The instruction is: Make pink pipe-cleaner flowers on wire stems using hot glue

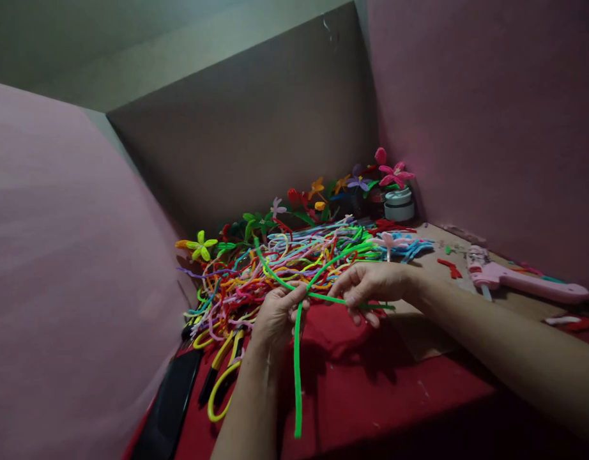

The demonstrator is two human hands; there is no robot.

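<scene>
Two or more bright green pipe cleaners cross each other in front of me, one end hanging down and others reaching up left and up right. My left hand pinches them at the crossing point between thumb and fingers. A little to its right, my right hand grips the strand that runs sideways, and its tip sticks out past the fingers. Behind both hands lies a large heap of many-coloured pipe cleaners.
Finished pipe-cleaner flowers, such as a pink one and a yellow-green one, stand at the back. A pink glue gun lies on cardboard at right. Yellow-handled scissors and a black flat object rest on the red cloth at left.
</scene>
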